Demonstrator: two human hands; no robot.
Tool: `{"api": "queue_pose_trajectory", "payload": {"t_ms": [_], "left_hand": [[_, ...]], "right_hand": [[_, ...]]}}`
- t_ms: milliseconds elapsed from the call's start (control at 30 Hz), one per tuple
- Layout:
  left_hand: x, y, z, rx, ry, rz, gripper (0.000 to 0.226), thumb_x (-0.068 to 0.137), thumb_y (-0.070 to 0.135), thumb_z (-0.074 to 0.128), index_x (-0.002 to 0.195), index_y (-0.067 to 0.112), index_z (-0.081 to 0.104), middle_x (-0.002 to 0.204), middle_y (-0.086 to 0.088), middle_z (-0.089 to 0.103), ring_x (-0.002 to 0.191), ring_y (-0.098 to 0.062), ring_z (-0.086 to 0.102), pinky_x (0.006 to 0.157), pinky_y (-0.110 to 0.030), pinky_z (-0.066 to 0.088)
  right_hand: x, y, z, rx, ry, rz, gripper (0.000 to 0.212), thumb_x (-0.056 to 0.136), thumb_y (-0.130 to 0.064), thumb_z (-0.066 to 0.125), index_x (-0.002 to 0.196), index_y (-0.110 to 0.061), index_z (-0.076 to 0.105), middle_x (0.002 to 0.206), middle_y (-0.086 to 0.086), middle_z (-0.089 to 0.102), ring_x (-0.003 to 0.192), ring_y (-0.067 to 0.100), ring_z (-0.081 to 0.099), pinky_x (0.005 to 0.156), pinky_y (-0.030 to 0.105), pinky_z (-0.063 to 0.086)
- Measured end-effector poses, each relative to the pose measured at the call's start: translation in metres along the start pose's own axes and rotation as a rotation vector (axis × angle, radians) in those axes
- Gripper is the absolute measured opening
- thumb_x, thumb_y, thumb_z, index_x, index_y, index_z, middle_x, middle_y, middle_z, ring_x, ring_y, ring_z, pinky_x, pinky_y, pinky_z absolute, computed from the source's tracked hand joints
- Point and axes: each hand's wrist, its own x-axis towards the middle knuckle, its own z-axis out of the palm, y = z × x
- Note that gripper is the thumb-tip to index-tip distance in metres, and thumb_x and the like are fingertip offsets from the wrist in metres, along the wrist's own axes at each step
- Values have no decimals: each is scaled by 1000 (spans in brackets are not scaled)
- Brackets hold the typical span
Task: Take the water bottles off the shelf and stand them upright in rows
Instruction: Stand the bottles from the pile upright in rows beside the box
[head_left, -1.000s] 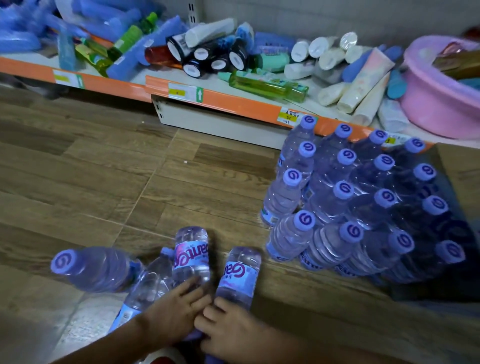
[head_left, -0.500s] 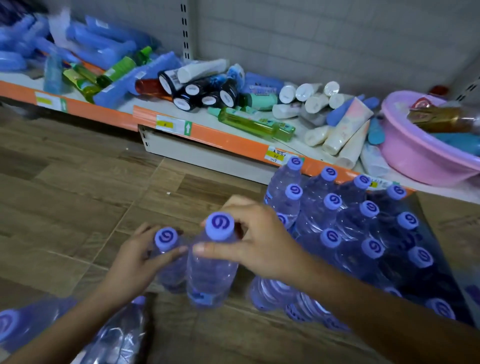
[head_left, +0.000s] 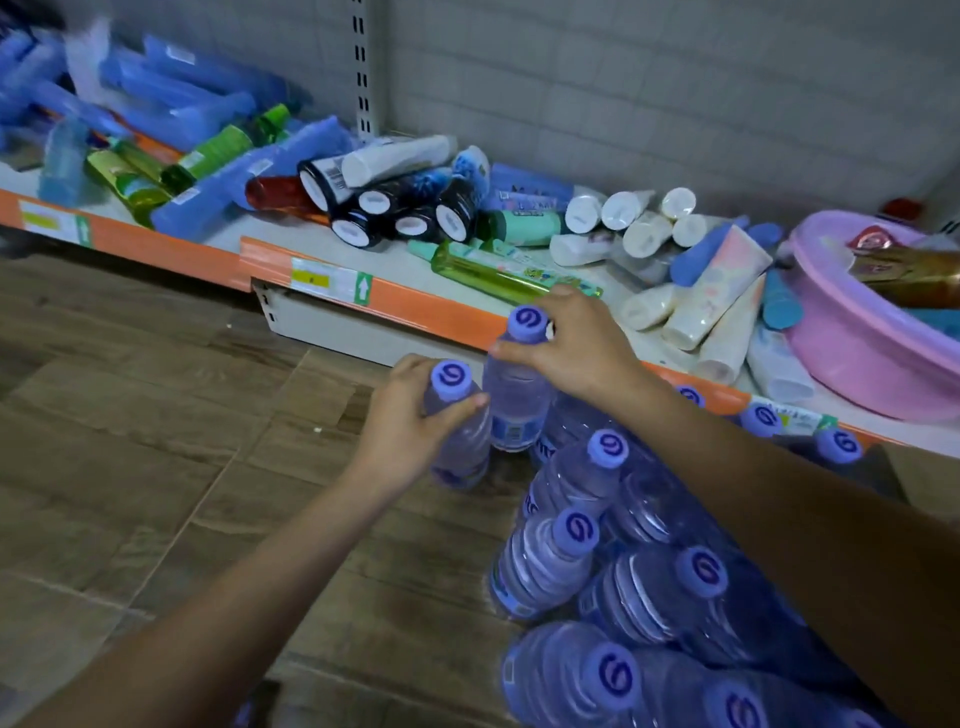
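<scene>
My left hand (head_left: 402, 423) grips a clear water bottle with a purple cap (head_left: 457, 431) by its neck, held upright just left of the standing group. My right hand (head_left: 574, 345) pinches the neck of a second purple-capped bottle (head_left: 517, 395), upright and close beside the first, near the orange shelf edge. Several more water bottles (head_left: 597, 488) stand upright in rows on the wooden floor at the lower right, partly hidden by my right forearm.
A low shelf with an orange front edge (head_left: 415, 306) runs across the back, littered with lying tubes, green and blue bottles and black cans (head_left: 410, 213). A pink basin (head_left: 862, 353) sits at its right end. Wooden floor (head_left: 156, 441) spreads to the left.
Both hands lifted the two bottles off the floor pile and carried them forward and right, to the far end of the standing rows by the shelf edge.
</scene>
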Motion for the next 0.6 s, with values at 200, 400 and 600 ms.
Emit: {"api": "queue_pose_trajectory", "payload": {"t_ms": [200, 400, 600], "left_hand": [[-2, -3, 56, 69, -132, 25, 41, 74, 35, 70, 102, 6, 65, 101, -14, 64, 96, -27, 60, 77, -24, 38], [-3, -1, 66, 59, -150, 50, 40, 76, 25, 72, 110, 8, 63, 109, -14, 65, 102, -24, 59, 76, -14, 34], [-4, 0, 65, 30, -225, 0, 42, 77, 23, 72, 115, 9, 59, 113, -12, 63, 108, -23, 57, 82, -17, 36]], "right_hand": [[9, 37, 31, -298, -62, 38, 51, 74, -47, 69, 102, -6, 59, 109, 14, 54, 105, 33, 51, 81, 38, 43], [12, 46, 21, -254, -175, -24, 48, 73, -38, 72, 108, -10, 55, 113, 14, 55, 102, 31, 54, 84, 41, 47], [-44, 52, -27, -136, -53, -223, 32, 82, -36, 66, 103, -12, 62, 86, -2, 52, 76, 9, 46, 71, 19, 30]]}}
